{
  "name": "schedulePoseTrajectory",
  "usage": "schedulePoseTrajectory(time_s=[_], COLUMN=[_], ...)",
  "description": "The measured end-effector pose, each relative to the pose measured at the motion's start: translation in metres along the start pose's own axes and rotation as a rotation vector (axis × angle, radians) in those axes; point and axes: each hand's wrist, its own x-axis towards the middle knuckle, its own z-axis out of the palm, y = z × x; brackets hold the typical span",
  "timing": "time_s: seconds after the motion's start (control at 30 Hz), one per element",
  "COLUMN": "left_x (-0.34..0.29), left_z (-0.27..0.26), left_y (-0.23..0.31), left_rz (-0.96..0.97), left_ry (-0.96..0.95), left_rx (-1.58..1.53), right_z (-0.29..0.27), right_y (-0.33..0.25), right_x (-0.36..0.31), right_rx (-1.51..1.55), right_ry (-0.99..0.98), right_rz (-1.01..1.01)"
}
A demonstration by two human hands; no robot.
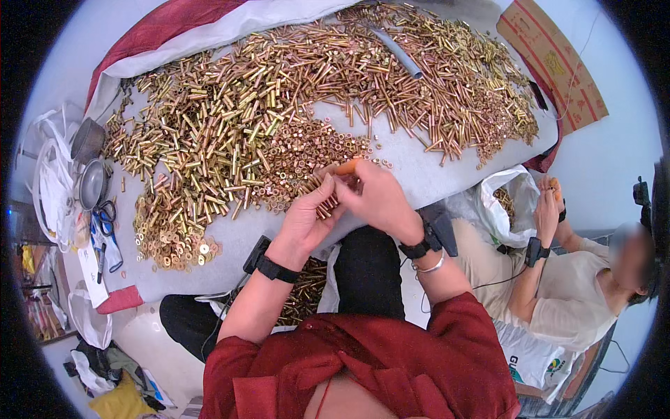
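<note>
My left hand (304, 218) is closed around several small gold-coloured metal pieces (326, 208), likely bolts; their ends show between the two hands. Against it, my right hand (380, 199) has its fingers pinched together, with an orange finger cover (345, 167) on one finger. Whatever the right fingertips grip is hidden. Both hands are at the front edge of a pile of gold-coloured nuts (300, 157). Left of them spreads a heap of short metal sleeves (202, 150), with flat washers (183, 244) at its near end. Long bolts (419, 112) lie beyond, to the right.
A grey tube (398, 54) rests on the bolts. Metal bowls (93, 183) and blue-handled scissors (105, 222) are at the left edge. More metal pieces (305, 293) sit below, between my legs. At right, a person (558, 286) works beside a white bag (499, 199).
</note>
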Motion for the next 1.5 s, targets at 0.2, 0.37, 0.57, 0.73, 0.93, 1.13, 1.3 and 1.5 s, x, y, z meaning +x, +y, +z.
schedulePoseTrajectory(time_s=[0.2, 0.37, 0.57, 0.73, 0.93, 1.13, 1.3, 1.5], left_x=[-0.008, -0.007, -0.006, -0.007, -0.005, 0.0, -0.007, -0.017], left_z=[0.014, -0.003, -0.021, -0.02, 0.003, -0.012, -0.01, -0.004], left_y=[0.0, 0.0, 0.007, 0.009, 0.011, 0.016, 0.01, 0.012], left_rz=[-0.078, -0.125, -0.114, -0.156, -0.109, -0.109, -0.129, -0.097], left_ry=[0.137, 0.028, -0.023, -0.04, -0.039, -0.071, 0.018, 0.065], left_rx=[-0.019, -0.005, -0.068, -0.023, -0.029, -0.109, -0.04, 0.065], right_z=[-0.021, -0.007, 0.005, -0.003, 0.006, 0.007, 0.001, 0.013], right_y=[0.04, 0.081, 0.089, 0.069, 0.029, 0.01, 0.054, 0.08], right_x=[0.051, 0.103, 0.109, 0.109, 0.065, 0.021, 0.086, 0.119], right_rx=[-0.012, -0.425, -0.236, -0.057, 0.239, 0.371, 0.055, -0.424], right_ry=[0.101, 0.366, 0.42, 0.508, 0.469, -0.023, 0.424, 0.369], right_rz=[0.038, 0.059, -0.006, -0.171, -0.308, -0.687, -0.147, -0.088])
